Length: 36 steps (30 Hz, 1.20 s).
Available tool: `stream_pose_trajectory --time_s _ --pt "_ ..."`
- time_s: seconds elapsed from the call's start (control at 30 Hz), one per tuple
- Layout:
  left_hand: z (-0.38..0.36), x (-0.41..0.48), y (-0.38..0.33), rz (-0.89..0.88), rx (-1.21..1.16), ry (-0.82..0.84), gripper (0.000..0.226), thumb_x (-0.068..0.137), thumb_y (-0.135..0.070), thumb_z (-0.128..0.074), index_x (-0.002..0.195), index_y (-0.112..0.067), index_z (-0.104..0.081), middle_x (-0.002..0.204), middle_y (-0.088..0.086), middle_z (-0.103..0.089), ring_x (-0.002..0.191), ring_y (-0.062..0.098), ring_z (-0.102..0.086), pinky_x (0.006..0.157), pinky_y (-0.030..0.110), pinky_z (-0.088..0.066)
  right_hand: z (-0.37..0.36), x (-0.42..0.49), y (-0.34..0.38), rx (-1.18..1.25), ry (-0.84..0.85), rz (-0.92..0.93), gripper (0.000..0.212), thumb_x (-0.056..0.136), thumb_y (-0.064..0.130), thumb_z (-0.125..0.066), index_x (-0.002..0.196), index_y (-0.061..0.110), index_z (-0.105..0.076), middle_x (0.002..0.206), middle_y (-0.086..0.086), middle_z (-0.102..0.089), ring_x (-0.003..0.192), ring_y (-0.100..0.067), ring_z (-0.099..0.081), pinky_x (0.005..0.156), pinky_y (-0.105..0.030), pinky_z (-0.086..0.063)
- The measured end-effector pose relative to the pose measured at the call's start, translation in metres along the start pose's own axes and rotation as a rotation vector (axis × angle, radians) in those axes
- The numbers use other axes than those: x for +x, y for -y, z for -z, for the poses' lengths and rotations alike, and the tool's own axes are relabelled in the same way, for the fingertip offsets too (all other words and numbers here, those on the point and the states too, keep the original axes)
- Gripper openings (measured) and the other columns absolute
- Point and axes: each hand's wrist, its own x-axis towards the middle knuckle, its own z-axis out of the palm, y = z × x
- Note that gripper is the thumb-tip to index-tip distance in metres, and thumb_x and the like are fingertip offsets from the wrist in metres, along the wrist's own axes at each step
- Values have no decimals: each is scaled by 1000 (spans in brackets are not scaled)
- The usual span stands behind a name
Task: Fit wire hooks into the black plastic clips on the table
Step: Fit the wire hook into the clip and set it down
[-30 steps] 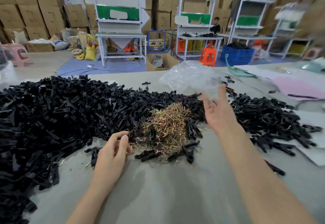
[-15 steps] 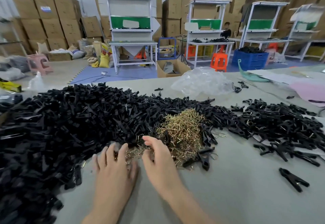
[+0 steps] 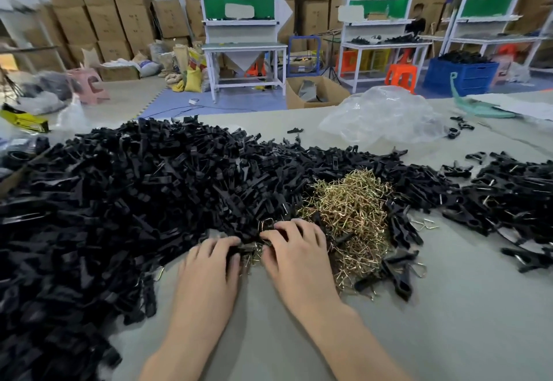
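Grip status: left grip (image 3: 209,264) pinches a black clip (image 3: 239,249); right grip (image 3: 294,256) has curled fingers (contents cannot be determined). The bench (image 3: 449,335) carries the black clip heap (image 3: 134,201), with the wire hook pile (image 3: 350,210) touching the right grip.

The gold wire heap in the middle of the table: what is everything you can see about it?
The heap of wire hooks is a loose, tangled mound of thin bent wire, shiny brass-gold, seemingly metal. It lies on the grey table, hemmed behind and on both sides by black clips, a few lying on its near edge. Stray hooks sit on the table to its right. The right hand has fingertips at its near-left edge; the left hand pinches a black clip beside it.
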Motion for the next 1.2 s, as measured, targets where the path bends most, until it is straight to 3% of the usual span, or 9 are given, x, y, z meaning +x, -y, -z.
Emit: stream_pose_trajectory --time_s 0.1,0.23,0.33,0.4,0.47,0.77,0.9,1.07,1.2 --pt "-1 3 5 -2 -130 -22 21 94 -21 -64 115 -21 -65 108 -6 -62 100 18 -57 88 38 -49 0 0 -1 34 -6 6 23 95 32 -54 111 30 -70 114 9 -65 119 -20 -53 109 -42 -38" --pt "0 2 7 51 -294 -78 14 97 -31 -56 111 -31 -59 105 -26 -50 98 -3 -54 80 8 -38 6 4 -2 103 -94 -31 22 96 23 -57 115 29 -66 108 9 -62 102 -16 -57 97 -35 -45" --pt "1 2 6 62 -317 -82 18 98 -32 -54 115 -30 -58 106 -29 -48 103 -15 -48 80 -1 -34 9 6 -5 81 -98 -97 36 97 23 -56 132 25 -60 126 0 -61 115 -20 -58 105 -39 -44" --pt "1 2 7 57 -311 -73 23 100 -29 -53 122 -26 -60 106 -27 -48 103 -17 -47 81 -1 -35 8 7 -8 28 -26 -136 46 101 30 -50 146 23 -49 144 -4 -53 131 -21 -50 116 -42 -35" --pt "0 3 7 45 -297 -55 26 101 -25 -53 125 -23 -62 108 -22 -50 99 -12 -51 79 2 -36 6 7 -10 -1 37 -150 49 103 35 -46 150 23 -42 149 -3 -49 136 -20 -45 120 -42 -28" --pt "4 3 5 55 -393 -77 21 100 -20 -55 118 -23 -65 106 -30 -54 103 -11 -53 84 0 -35 8 6 -6 31 -66 -151 39 96 23 -59 135 21 -59 124 -2 -63 117 -22 -55 110 -44 -41" --pt "4 3 5 86 -457 -77 20 100 -21 -57 116 -31 -65 108 -29 -61 106 -11 -54 87 1 -36 7 4 1 90 -173 15 34 95 22 -61 129 24 -63 115 5 -65 112 -17 -55 106 -41 -41" --pt "4 3 5 119 -490 -117 22 99 -22 -57 119 -30 -64 112 -25 -63 108 -11 -55 89 2 -37 3 1 3 107 -70 144 31 96 36 -56 124 28 -67 113 11 -65 113 -14 -54 106 -38 -41" --pt "6 7 5 289 -636 -153 34 99 -27 -58 134 -30 -58 119 -16 -67 113 -3 -59 91 9 -41 2 -1 1 57 27 128 27 94 41 -62 118 30 -70 120 8 -63 119 -19 -55 111 -44 -39"
